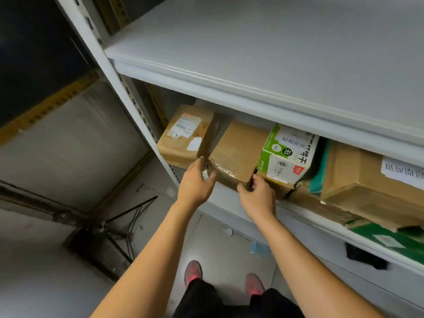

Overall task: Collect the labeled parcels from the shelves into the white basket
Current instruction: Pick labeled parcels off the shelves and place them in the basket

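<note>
Left fingers [199, 162]: lying nearly straight against the left front corner of the plain brown parcel [236, 150], thumb spreading onto its taped front; not yet closing.
Right fingers [252, 180]: curling round the parcel's right front corner, tucking into the slit beside the green-and-white carton [286, 154].
Hands: left hand [195, 182] and right hand [258, 196] bracketing the parcel from both sides.
Parcel: sitting at the front of the middle shelf [220, 199], its front slightly overhanging the lip.
Handling: probably stiff cardboard under glossy tape, so likely slippery; weight is hard to tell, so gripping both corners looks wise.
Neighbours: labelled parcel [185, 136] just beside on the left; the carton touching on the right and possibly dragging along.
Room: upper shelf [252, 53] hanging low overhead, so pulling straight outward looks safest.
Basket: not showing in view.
</note>
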